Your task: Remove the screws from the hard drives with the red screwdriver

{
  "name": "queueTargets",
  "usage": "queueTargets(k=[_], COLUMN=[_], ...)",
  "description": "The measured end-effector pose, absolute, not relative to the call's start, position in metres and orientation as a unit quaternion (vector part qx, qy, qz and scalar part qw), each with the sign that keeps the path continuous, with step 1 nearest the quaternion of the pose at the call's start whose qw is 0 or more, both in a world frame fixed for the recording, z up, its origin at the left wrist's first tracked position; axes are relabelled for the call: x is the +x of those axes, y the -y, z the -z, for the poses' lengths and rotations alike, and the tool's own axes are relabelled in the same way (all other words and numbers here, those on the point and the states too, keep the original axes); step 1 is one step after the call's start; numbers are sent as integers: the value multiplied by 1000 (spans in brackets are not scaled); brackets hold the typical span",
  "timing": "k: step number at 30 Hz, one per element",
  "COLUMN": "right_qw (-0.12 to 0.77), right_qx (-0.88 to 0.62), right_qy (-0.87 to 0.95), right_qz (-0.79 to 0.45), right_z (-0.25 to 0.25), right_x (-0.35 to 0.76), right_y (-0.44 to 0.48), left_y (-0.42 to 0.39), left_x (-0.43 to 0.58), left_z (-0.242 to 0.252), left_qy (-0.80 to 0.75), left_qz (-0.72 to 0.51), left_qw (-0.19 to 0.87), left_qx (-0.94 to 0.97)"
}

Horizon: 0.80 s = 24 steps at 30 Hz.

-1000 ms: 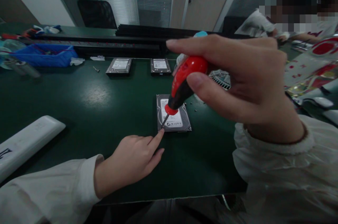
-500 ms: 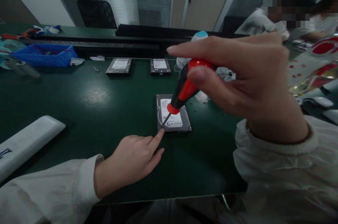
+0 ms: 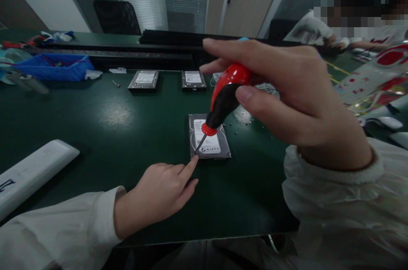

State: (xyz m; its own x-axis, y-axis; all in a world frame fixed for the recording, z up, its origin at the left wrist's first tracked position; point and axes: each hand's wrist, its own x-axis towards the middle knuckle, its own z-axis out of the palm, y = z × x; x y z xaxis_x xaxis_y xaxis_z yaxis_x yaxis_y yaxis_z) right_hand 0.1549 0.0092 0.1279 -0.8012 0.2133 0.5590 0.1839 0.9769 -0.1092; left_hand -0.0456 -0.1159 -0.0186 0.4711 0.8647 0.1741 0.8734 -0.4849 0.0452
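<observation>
A hard drive (image 3: 207, 144) with a white label lies flat on the green table. My right hand (image 3: 283, 87) grips the red and black handle of a screwdriver (image 3: 228, 96) between thumb and fingers, the index finger reaching over the handle's top. The shaft slants down to the drive's near left corner, where the tip meets it; the screw there is too small to make out. My left hand (image 3: 162, 189) rests low over the table, thumb and index finger apart. Its index fingertip touches that same corner, right beside the screwdriver tip.
Several small screws (image 3: 236, 133) lie scattered right of the drive. Two more hard drives (image 3: 144, 80) (image 3: 193, 80) sit farther back. A blue bin (image 3: 55, 68) stands back left, a white long object (image 3: 35, 176) at left. Another person (image 3: 310, 28) works at the back right.
The screwdriver handle has turned about its own axis, so its black side now faces me. My right fingers have shifted around it. My left hand and the drive have stayed put.
</observation>
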Motion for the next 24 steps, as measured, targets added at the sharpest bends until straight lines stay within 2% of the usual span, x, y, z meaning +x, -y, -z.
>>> queueTargets(k=[4, 10, 16, 21, 24], right_qw=[326, 285, 314, 294, 318], right_qx=[-150, -82, -124, -85, -122], right_qy=[931, 954, 939, 952, 940], right_qz=[60, -31, 61, -30, 21], right_z=[-129, -132, -130, -129, -128], right_x=[154, 156, 153, 153, 152], right_y=[-8, -13, -11, -12, -12], left_y=[115, 116, 116, 117, 117], left_x=[-45, -46, -46, -46, -46], left_z=[17, 18, 17, 17, 17], left_qy=[512, 511, 514, 513, 511], left_qz=[79, 73, 69, 72, 72], left_qw=[17, 16, 14, 16, 17], left_qx=[-855, -856, -855, -855, -856])
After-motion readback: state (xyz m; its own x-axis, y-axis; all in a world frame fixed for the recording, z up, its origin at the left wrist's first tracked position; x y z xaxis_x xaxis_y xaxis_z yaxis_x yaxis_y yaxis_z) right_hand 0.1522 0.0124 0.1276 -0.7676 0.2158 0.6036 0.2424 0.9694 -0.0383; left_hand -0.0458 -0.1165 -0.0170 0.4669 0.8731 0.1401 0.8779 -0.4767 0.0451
